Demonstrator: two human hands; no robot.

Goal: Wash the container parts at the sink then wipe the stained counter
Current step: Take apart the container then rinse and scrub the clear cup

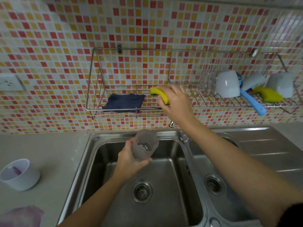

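Note:
My left hand (129, 158) grips a clear plastic container (145, 145), tilted over the left basin of the steel sink (101, 161). My right hand (176, 102) is raised to the wire wall rack (114, 110) and holds a yellow sponge (161, 94) at the rack's middle. A white cup with a purple stain inside (18, 174) stands on the counter at left. A purple stain (23, 216) spreads on the counter at the bottom left corner.
A dark blue cloth (123, 102) lies in the rack's left section. Its right section holds white cups (227, 86), a blue-handled brush (253, 102) and a second yellow sponge (268, 95). The tap (182, 136) stands between the two basins. A wall socket (9, 81) sits at left.

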